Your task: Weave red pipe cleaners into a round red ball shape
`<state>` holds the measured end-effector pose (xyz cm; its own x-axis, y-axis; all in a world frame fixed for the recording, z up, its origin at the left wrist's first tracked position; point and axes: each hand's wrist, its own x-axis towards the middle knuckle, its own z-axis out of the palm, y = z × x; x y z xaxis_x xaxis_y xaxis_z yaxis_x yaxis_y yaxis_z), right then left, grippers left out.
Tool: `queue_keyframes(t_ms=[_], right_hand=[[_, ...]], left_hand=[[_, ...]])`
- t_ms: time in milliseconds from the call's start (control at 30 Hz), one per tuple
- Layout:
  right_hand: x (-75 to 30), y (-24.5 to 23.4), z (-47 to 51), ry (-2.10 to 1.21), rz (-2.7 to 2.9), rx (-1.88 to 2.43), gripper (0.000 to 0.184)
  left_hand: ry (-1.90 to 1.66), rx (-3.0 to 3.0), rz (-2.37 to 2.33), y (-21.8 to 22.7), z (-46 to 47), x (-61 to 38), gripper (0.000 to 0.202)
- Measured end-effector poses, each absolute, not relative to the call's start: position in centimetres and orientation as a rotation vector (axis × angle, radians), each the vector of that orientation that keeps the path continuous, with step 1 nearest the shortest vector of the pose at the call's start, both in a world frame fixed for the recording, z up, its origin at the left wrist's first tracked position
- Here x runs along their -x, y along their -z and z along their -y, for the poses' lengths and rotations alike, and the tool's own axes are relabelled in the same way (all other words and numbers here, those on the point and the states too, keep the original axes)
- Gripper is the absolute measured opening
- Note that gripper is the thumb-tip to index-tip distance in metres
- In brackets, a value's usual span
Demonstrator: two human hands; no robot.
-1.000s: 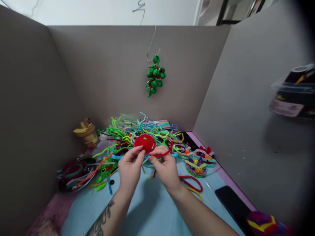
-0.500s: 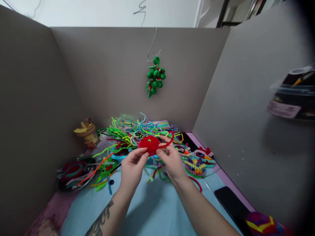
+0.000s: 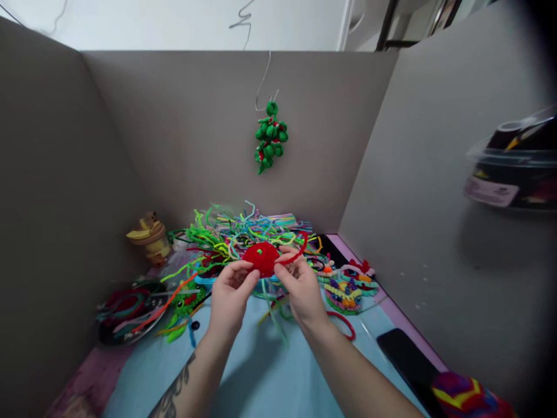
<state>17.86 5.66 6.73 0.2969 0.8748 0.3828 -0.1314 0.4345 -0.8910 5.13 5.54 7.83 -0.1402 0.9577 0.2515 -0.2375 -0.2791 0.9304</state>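
Blue-topped counter [image 3: 278, 383]: our left hand [image 3: 230, 296], right hand [image 3: 304, 293], grip pinched on red disc [image 3: 263, 259]; strand [image 3: 303, 246], two o'clock, may snag, end loose.

A green ornament [image 3: 270, 139] is hanging from a wire hook [image 3: 263, 84] against the grey back panel [image 3: 174, 128]. A yellow-brown pot [image 3: 154, 244] is standing in the far left corner, with a dark dish [image 3: 104, 335] sitting nearer, holding coloured strips [image 3: 130, 305]. On the right, a black phone [image 3: 407, 354] is lying on the bench [image 3: 143, 377] beside a multicoloured bundle [image 3: 472, 395], perhaps cloth, though blur is hiding its make. A labelled tub [image 3: 513, 174] is hanging at the right panel [image 3: 418, 191].
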Motion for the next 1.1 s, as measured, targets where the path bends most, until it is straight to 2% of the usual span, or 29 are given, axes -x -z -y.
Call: queue_keyframes(t_ms=[200,400,700,967,1100], right_hand=[[-19.1,-7.7,-5.7,-0.807,1.095,0.919,0.013],[-19.7,-8.7,-5.8,-1.065,1.056,0.829,0.024],[-19.6,-7.7,-6.6,-0.989,0.968,0.808,0.019],[-19.1,-8.2,-6.2,-1.092,0.858,0.795,0.027],[-18.6,-7.7,-6.4,-1.057,0.759,0.784,0.028]], left_hand=[[-1.548,-1.107,-0.907,-7.3,-6.0,-4.7,0.022],[-1.482,-1.146,-0.892,-7.2,-6.3,-4.2,0.023],[-1.424,-1.101,-0.806,-6.9,-6.4,-4.0,0.025],[-1.410,-1.217,-0.845,-6.9,-6.7,-3.8,0.022],[-1.539,-1.359,-1.011,-7.1,-6.5,-4.2,0.036]])
